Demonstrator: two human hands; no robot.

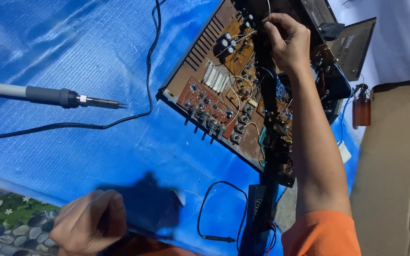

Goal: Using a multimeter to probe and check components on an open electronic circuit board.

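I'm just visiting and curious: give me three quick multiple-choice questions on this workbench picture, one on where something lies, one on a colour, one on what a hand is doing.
1. Where does the soldering iron lie?
A. on the blue sheet, left of the open amplifier chassis
B. on the cardboard box
C. inside the chassis

2. What colour is the sleeve on the right arm?
A. green
B. orange
C. white

3. What is the right hand doing?
A. gripping the iron
B. lying flat on the sheet
C. pinching a thin wire above the circuit board

Answers: 1 A, the iron rests on the sheet, apart from the chassis. 2 B, the sleeve is orange. 3 C, its fingertips are closed on the wire; the left hand is curled near the bottom edge.
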